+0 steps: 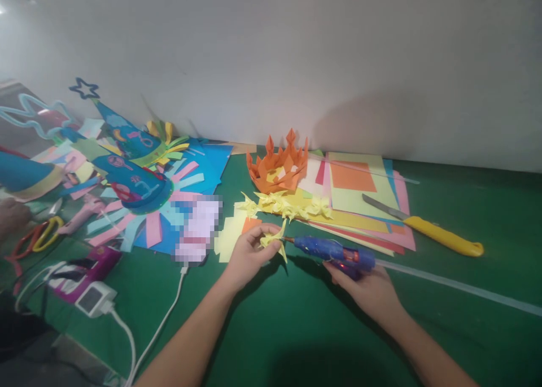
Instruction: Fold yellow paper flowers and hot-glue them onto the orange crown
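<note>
Several yellow paper stars (292,206) are lying along the near edge of the paper stack (355,178), an orange paper crown (279,166) sitting at its left end, a yellow-handled knife (423,226) crossing its right edge. Just before the stack, the right hand (372,291) is gripping a blue glue gun (330,248), lying level, nozzle pointing left at a spiky folded yellow piece (273,241) the left hand (248,257) is pinching.

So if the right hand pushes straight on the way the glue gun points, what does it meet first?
The yellow folded paper piece pinched in the left hand: the glue gun in the right hand has its nozzle aimed at it, seemingly just short of touching.
</note>
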The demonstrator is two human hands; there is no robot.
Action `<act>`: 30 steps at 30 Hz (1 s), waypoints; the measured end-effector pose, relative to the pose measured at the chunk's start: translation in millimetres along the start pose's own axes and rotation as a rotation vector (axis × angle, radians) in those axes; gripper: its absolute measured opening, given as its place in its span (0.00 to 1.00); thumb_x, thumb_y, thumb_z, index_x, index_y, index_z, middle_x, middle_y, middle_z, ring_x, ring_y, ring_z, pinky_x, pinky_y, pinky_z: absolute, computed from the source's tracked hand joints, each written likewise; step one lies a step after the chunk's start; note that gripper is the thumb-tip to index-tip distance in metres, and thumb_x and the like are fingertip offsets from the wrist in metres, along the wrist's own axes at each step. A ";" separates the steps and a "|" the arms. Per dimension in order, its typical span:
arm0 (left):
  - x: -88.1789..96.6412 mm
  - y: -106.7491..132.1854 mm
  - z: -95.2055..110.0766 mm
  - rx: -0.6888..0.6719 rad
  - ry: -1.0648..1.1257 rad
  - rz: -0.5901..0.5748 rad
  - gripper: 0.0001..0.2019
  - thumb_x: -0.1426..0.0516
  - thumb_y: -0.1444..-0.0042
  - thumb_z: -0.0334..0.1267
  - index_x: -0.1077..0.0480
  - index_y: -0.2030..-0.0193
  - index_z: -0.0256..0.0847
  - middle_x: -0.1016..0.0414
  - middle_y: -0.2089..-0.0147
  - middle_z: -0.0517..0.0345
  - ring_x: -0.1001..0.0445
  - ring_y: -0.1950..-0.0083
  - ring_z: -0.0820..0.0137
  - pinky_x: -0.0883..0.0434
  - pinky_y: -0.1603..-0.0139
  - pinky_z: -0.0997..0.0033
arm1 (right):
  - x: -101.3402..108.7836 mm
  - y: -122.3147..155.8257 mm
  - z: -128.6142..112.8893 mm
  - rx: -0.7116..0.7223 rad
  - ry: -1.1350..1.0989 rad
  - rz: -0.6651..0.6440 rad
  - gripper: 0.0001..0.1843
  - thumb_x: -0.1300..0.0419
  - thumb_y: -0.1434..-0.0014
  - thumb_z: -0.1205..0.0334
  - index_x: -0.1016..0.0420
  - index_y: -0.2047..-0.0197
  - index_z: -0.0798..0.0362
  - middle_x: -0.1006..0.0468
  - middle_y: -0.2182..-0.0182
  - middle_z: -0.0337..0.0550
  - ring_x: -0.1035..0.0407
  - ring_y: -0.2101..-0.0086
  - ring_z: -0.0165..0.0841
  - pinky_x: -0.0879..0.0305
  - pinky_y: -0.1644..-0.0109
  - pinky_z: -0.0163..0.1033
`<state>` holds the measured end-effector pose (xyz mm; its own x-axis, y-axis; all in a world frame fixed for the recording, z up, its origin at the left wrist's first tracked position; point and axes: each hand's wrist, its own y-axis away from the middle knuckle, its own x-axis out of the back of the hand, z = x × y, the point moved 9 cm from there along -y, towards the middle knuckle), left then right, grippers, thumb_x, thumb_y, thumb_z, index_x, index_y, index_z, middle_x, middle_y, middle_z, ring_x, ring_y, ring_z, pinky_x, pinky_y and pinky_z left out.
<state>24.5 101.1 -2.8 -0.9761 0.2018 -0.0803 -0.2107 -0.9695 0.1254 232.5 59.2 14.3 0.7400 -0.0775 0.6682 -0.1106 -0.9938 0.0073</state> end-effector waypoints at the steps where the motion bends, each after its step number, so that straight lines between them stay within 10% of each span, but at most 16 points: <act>1: -0.4 -0.1 -0.1 0.002 0.012 -0.004 0.08 0.39 0.52 0.37 0.30 0.64 0.40 0.29 0.58 0.56 0.31 0.56 0.71 0.36 0.55 0.72 | 0.1 -0.1 -2.1 0.011 -0.001 -0.004 0.18 0.44 0.55 0.46 0.30 0.88 0.46 0.25 0.87 0.37 0.27 0.81 0.38 0.28 0.70 0.39; 30: -8.3 3.2 -3.2 0.054 0.143 -0.082 0.11 0.38 0.53 0.38 0.31 0.63 0.41 0.32 0.56 0.57 0.29 0.64 0.76 0.32 0.59 0.74 | -6.5 4.0 0.9 0.149 -0.012 -0.032 0.13 0.43 0.50 0.46 0.26 0.70 0.46 0.20 0.74 0.38 0.25 0.72 0.39 0.28 0.67 0.38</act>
<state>32.1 95.9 -4.8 -0.9390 0.2538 -0.2322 -0.2951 -0.9411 0.1650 227.9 55.7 9.3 0.7493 -0.0455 0.6607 0.0123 -0.9965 -0.0826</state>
